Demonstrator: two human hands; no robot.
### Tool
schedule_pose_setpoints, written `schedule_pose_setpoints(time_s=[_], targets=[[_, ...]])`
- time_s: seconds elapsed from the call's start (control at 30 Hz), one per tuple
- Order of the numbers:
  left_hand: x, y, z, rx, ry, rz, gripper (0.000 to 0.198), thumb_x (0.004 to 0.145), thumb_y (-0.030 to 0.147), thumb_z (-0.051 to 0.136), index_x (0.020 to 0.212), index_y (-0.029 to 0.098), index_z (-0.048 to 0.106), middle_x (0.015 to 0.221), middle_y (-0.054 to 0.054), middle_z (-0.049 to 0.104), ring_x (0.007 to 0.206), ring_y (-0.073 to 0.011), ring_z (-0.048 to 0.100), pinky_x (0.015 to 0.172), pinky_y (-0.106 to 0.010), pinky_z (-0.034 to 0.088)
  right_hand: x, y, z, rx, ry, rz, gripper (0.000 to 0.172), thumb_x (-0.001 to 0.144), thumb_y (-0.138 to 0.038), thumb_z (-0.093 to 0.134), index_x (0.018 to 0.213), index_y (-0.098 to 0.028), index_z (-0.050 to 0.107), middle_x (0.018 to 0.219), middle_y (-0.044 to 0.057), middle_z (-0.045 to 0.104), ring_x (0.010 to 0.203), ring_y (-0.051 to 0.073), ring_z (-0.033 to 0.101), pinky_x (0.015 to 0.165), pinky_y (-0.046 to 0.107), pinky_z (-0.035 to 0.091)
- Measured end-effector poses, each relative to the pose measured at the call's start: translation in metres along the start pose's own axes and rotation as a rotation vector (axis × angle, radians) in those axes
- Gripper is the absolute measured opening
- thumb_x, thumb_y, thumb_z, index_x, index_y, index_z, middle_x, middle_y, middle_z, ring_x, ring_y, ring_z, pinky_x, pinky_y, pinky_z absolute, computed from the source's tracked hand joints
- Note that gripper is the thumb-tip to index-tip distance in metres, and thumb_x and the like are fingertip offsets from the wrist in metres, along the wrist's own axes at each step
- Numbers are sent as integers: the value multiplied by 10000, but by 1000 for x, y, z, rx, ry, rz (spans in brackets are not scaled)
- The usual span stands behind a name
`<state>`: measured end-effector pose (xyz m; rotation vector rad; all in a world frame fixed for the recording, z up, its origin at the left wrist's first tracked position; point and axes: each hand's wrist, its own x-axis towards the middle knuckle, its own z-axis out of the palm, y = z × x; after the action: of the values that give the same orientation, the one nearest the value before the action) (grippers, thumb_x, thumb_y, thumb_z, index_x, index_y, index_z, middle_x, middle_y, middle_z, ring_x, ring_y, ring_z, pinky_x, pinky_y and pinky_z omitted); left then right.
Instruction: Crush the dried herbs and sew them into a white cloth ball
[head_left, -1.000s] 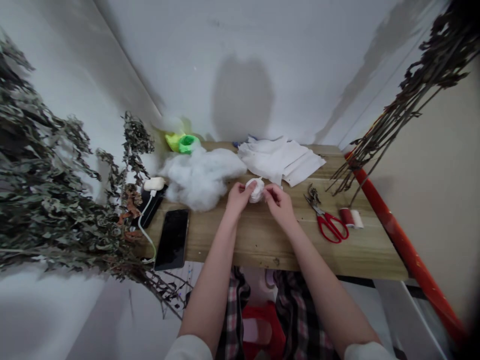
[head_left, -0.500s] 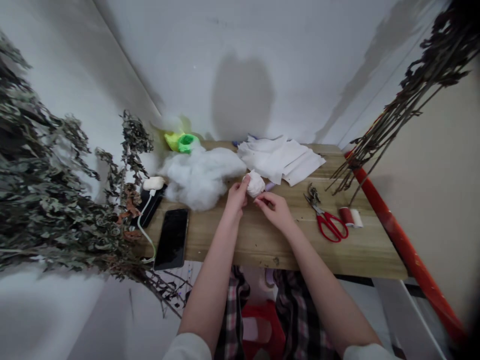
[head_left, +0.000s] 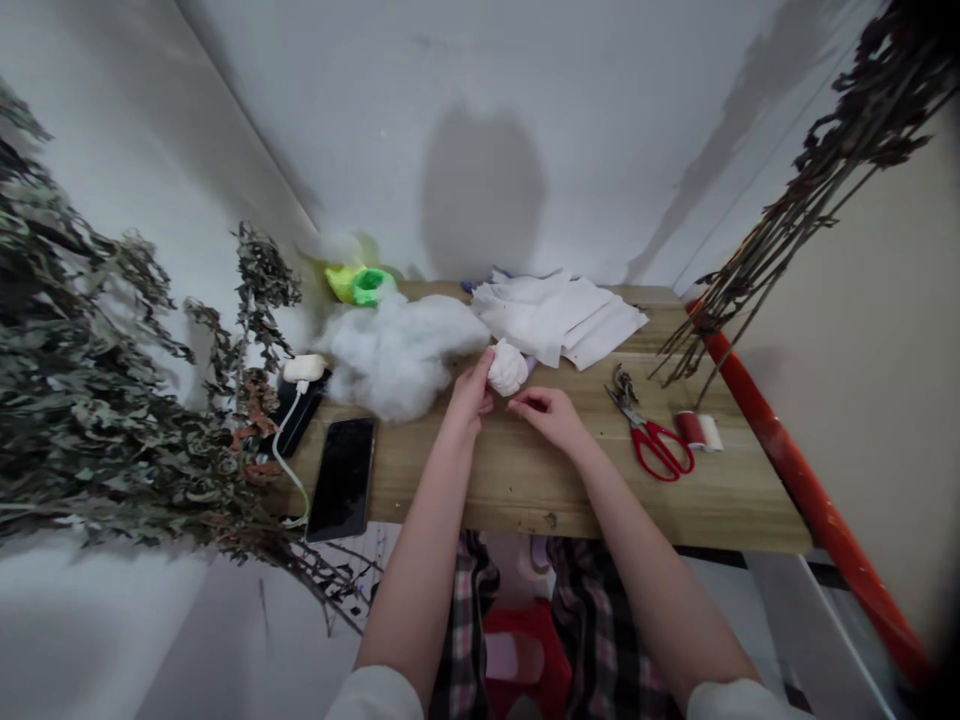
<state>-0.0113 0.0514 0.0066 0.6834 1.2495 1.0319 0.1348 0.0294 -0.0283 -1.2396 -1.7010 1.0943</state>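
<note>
text: none legible | labels: none | brands: none | numbers: none

A purple thing (head_left: 531, 363) is mostly hidden behind the white ball (head_left: 508, 369).

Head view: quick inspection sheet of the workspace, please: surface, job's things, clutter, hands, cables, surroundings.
Surface: wooden table, bare in front of the hands.
Job's things: white stuffed ball; stuffing pile to its left; white cloth sheets behind it.
Clutter: red scissors and red thread spool on the right; black phone and green and yellow item on the left.
Hands: left hand grips the ball; right hand beside it, fingertips pinched, apart from the ball.
Cables: white cable runs from a white charger toward the table's left edge.
Surroundings: dried branches left and right; red pole; white wall.
</note>
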Motion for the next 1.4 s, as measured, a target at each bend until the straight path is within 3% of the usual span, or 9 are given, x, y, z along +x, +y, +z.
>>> schedule_pose_setpoints(time_s=[0.27,0.47,0.8,1.4], targets=[[5,-1,-7,6,-117,-48,485,724,664,574,753,183,522,485,59,377,342,-14,130,404,-242,40,3,5,-3,55,-44,37,242,726,-390,625,702,-159,692,659,39,668,619,165,555,638,295,433],[4,-1,-11,30,-226,-60,460,738,634,584,737,181,504,469,79,349,327,-7,138,381,-217,21,4,8,-6,66,-34,31,221,729,-356,619,718,-147,689,664,18,651,620,152,529,623,275,401],[-2,2,-16,120,-271,-19,451,712,611,641,753,175,532,472,83,334,342,-6,162,388,-196,37,6,11,-10,17,7,-26,191,733,-318,582,671,-148,643,622,-1,574,607,142,480,609,265,375],[-13,9,-33,335,-455,-87,528,625,609,711,903,167,630,527,60,407,402,-21,231,416,-224,65,10,17,-14,-99,35,-45,123,753,-243,507,725,-172,604,674,6,610,627,144,503,613,254,378]])
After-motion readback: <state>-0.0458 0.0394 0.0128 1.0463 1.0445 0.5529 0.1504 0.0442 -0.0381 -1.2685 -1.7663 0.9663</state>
